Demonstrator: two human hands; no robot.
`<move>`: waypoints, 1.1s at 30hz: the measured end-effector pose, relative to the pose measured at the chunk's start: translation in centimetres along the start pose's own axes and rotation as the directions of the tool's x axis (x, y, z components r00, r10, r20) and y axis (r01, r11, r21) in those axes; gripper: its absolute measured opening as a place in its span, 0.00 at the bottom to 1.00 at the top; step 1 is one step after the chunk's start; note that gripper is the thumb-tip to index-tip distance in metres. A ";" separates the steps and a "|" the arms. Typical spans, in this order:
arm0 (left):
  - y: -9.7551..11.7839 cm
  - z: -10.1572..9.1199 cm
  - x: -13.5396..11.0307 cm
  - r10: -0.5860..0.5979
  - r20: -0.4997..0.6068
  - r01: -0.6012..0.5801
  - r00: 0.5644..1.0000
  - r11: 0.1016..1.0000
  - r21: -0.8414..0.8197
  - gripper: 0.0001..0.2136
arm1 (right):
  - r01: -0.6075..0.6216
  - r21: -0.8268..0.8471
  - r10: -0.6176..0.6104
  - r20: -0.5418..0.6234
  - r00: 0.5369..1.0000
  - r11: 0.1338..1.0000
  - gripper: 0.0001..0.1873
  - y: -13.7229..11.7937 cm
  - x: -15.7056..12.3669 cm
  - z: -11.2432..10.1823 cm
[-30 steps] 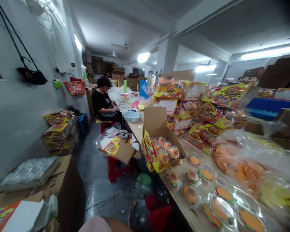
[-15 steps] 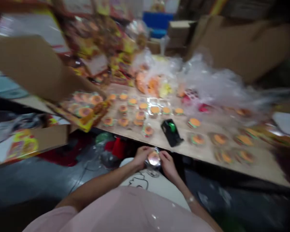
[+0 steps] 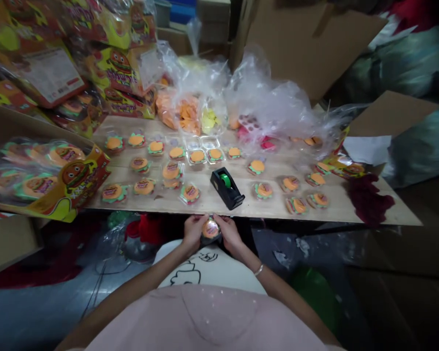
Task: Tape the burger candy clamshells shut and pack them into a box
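Note:
Between my two hands, just below the table's front edge, is a toy burger in a clear plastic case [image 3: 211, 228], its labelled top facing up. My left hand [image 3: 194, 231] grips its left side and my right hand [image 3: 229, 231] its right, thumbs and fingers closed on the rim. Beyond them on the table stands a black tape dispenser [image 3: 227, 188] with a green roll. Several similar cased burgers [image 3: 190, 193] lie in loose rows to the left and right of it. Two clear cases with their lids raised [image 3: 206, 149] sit behind the dispenser.
A printed display box [image 3: 78, 180] full of burgers stands at the left, near stacked, wrapped boxes [image 3: 120, 73]. Plastic bags of orange and yellow pieces [image 3: 186, 114] line the back. A dark red cloth [image 3: 371, 199] lies at the right end of the wooden table [image 3: 256, 201].
The view has swung to the right and steadied, so the table things appear further left. Both hands still hold the cased burger, now with its label plainer to see.

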State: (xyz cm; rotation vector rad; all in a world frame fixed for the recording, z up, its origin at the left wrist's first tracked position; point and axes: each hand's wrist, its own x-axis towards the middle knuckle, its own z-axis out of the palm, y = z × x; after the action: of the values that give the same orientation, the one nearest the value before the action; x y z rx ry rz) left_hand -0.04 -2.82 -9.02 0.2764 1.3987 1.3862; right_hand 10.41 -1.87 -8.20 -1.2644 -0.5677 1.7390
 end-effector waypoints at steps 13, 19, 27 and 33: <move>0.8 0.2 0.2 -0.081 0.019 0.080 0.996 0.995 0.058 0.16 | -0.016 -0.022 0.014 -0.079 0.997 1.000 0.20 -0.7 0.4 0.8; 3.1 -1.0 -1.7 -0.114 0.038 0.115 0.993 0.993 -0.011 0.18 | -0.149 -0.079 0.152 0.038 0.988 0.986 0.20 -1.3 -3.0 -0.5; 8.1 -2.1 -4.4 -0.281 0.452 0.265 0.847 0.959 0.099 0.17 | 0.140 -0.314 -0.075 0.210 0.975 0.939 0.13 -6.1 -4.4 -0.6; 10.4 -1.1 -6.5 -0.389 0.586 0.083 0.710 0.873 0.480 0.09 | 0.262 -0.481 -0.102 0.332 0.938 0.837 0.09 -6.9 -5.8 0.3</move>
State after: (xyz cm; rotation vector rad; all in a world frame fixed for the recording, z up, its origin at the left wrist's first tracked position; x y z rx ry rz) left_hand -3.61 -5.45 2.42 0.7710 1.0400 0.6242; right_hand 13.30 -3.32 0.20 -1.2536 -1.3693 1.6732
